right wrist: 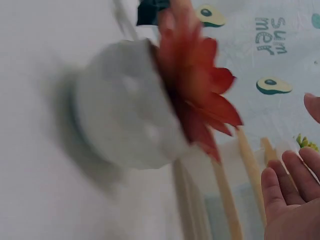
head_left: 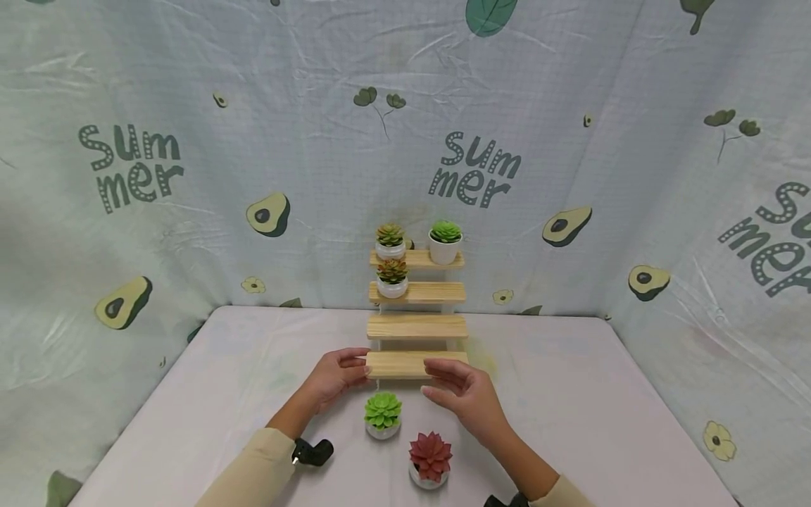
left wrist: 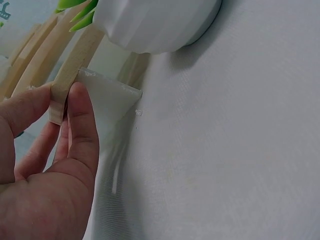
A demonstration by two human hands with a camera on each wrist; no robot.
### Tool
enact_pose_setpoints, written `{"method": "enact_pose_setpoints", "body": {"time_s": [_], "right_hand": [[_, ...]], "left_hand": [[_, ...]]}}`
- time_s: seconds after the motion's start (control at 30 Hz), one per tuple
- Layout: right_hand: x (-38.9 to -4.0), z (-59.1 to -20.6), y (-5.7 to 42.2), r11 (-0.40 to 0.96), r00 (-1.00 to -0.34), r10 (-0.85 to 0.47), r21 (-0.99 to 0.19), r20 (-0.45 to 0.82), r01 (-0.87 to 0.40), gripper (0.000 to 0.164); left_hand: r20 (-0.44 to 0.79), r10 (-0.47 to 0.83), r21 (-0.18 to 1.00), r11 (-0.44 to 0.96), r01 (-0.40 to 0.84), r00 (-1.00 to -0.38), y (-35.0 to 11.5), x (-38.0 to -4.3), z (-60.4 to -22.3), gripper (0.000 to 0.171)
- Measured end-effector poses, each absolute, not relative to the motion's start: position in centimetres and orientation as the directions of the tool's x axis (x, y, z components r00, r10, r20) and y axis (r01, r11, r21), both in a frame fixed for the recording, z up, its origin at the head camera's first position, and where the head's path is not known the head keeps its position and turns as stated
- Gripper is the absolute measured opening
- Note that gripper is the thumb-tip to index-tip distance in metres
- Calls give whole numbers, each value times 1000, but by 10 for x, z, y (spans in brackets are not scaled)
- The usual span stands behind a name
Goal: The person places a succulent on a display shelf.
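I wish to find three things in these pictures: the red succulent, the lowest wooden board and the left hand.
Red succulent [head_left: 430, 456], head view: its leaves.
Lowest wooden board [head_left: 397, 364], head view: its bare wood.
Left hand [left wrist: 52, 197], left wrist view: its palm.

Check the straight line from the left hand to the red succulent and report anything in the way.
The front green succulent stands in the way, between the left hand at the lowest shelf and the red succulent.
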State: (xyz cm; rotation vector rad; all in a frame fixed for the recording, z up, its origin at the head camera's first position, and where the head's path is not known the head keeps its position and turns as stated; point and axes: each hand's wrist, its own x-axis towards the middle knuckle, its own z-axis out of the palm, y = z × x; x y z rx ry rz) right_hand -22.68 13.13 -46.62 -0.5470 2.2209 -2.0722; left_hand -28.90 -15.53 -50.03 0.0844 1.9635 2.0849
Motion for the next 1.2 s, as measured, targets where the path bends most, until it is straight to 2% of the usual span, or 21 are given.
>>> {"method": "enact_pose_setpoints", "body": {"time_s": [0.23, 0.43, 0.67, 1.07, 1.2], "right_hand": [[-200, -488, 143, 58, -911, -388, -983, 139, -175, 54], [-186, -503, 150, 111, -862, -503, -984, 65, -140, 69], [-178, -512, 154, 61, -806, -592, -997, 1, -46, 77], [-171, -513, 157, 23, -776, -628, -999, -48, 43, 81], [-170, -514, 157, 22, -778, -627, -999, -40, 34, 81]], "left_hand": [[-158, 231, 985, -38, -171, -960, -156, -290, -501, 50], [-144, 238, 986, -43, -159, -960, -157, -289, -501, 51], [-146, 243, 986, -37, -160, -959, -156, -288, -501, 52], [-156, 222, 983, -58, -172, -962, -155, -288, -502, 51], [-164, 219, 983, -49, -179, -962, -155, -290, -501, 50]]}}
